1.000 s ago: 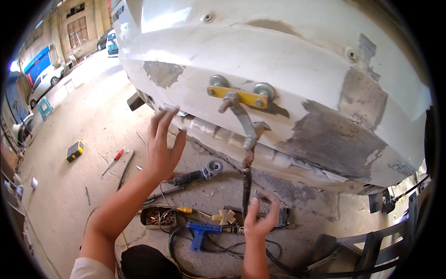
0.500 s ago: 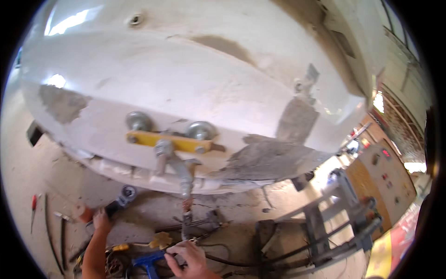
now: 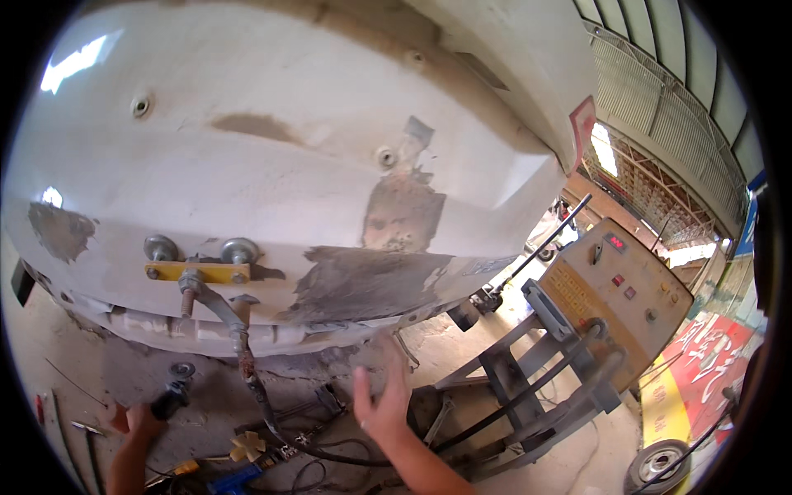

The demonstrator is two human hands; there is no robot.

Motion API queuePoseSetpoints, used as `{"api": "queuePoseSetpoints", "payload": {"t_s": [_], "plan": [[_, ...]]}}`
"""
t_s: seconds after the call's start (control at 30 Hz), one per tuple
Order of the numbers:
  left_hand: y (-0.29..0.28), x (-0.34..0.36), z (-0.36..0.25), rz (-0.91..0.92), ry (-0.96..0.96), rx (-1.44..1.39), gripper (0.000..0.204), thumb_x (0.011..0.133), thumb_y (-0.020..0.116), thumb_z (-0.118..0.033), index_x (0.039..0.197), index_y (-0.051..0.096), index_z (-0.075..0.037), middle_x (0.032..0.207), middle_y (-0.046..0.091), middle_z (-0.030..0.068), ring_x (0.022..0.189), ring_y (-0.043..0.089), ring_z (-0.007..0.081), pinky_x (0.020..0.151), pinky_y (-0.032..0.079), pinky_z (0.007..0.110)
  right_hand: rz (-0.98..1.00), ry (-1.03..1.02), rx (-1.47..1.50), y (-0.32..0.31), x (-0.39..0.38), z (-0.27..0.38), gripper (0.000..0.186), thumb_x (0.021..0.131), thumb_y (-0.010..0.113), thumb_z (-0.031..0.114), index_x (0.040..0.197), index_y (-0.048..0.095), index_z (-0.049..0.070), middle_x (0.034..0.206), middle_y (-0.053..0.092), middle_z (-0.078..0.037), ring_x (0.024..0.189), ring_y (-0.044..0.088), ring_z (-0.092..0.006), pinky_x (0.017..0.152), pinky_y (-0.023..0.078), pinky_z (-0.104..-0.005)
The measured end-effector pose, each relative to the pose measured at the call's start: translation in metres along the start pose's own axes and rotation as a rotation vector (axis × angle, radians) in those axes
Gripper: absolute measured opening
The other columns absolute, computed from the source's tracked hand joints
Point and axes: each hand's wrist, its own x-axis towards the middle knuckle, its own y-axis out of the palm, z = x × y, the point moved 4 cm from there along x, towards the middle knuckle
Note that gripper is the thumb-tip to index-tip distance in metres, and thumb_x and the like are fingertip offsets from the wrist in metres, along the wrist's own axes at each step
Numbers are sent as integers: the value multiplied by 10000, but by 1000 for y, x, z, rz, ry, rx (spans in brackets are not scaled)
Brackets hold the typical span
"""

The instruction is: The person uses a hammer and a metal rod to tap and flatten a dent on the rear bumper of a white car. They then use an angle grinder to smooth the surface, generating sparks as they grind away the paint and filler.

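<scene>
My left hand (image 3: 145, 422) is wrapped around a black angle grinder (image 3: 171, 399) low over the floor at the left. The grinder's round disc end (image 3: 182, 371) points away from me. My right hand (image 3: 388, 392) is raised with its fingers apart and holds nothing. It is in front of the lower edge of a white vehicle body panel (image 3: 272, 190). Bare grey sanded patches (image 3: 363, 285) show on that panel. A yellow bar (image 3: 172, 271) with two round metal pads rests against it, and a cable clamp (image 3: 216, 304) hangs from the bar's middle.
At the right stands a control box (image 3: 631, 289) on a wheeled metal frame (image 3: 516, 396), with a thick black cable running along the floor. A blue tool (image 3: 235, 480), a hammer (image 3: 91, 445) and cables lie on the floor. A small wheel (image 3: 660, 466) leans near a red-and-yellow sign (image 3: 701, 371).
My view has swung to the right. My right hand has risen from beside the blue tool toward the panel's lower edge, and my left hand still holds the grinder.
</scene>
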Motion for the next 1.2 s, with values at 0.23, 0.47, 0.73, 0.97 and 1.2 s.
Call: {"api": "queuePoseSetpoints", "payload": {"t_s": [0.23,0.47,0.73,0.97,1.2], "plan": [[-55,-140,-5,-78,309,-1069,514,538,805,-175,970,609,21,879,625,99,819,607,184,721,496,326,-172,-106,-237,-19,80,-52,790,878,486,417,1361,160,-117,1383,232,-329,1284,227,-483,1048,193,-526],[-117,-306,-36,74,-117,-916,253,792,608,-172,984,592,-7,817,620,79,699,596,206,579,474,325,-157,-197,-265,37,48,-86,842,855,430,578,1327,295,-107,1377,268,-315,1285,261,-457,1042,214,-540],[-111,-356,-34,-283,-114,-1176,284,819,567,-248,1020,525,-52,783,539,47,681,514,160,544,428,297,57,-294,-201,32,20,-101,812,857,444,549,1337,292,-89,1385,279,-292,1291,271,-436,1037,230,-529],[-177,-357,-96,-506,379,-1335,599,685,672,-460,1008,497,13,667,559,92,504,545,169,463,471,277,-22,-325,-120,-9,72,-57,752,856,475,509,1350,318,-36,1397,321,-216,1303,301,-348,1047,259,-461],[-219,-370,-150,-426,546,-1457,659,661,681,-488,1021,478,26,664,562,107,487,561,192,427,496,306,-25,-416,-148,24,50,-50,750,835,506,513,1347,343,-9,1404,339,-160,1295,330,-280,1046,294,-395]]}}
